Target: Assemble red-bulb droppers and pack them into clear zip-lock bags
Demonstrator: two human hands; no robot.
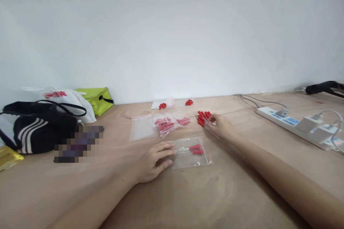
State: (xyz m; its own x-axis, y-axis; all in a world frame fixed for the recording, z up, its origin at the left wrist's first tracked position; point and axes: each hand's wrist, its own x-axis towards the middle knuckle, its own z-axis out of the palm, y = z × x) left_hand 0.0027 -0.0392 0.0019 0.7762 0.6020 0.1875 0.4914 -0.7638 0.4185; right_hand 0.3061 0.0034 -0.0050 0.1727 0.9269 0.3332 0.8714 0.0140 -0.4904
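Note:
Near the middle of the table lies a clear zip bag [184, 162] with two droppers [197, 151] in it, red bulbs toward the red-lined zip on the right. My left hand [154, 162] rests at the bag's left edge, fingers stretched out and apart, the fingertips on the plastic. Farther back on the right is a loose pile of red-bulbed droppers [204, 116]. My right hand [221, 126] is at the pile's right side, its fingers closed round the clear tube of a dropper; how many it holds is hidden.
Filled bags of red-bulbed droppers [165, 125] lie behind my left hand, beside a flat zip bag [141, 127]. Two small red groups [162, 106] sit near the wall. A power strip [292, 123] with chargers stands right; a black bag [43, 128] and green bag [98, 100] stand left.

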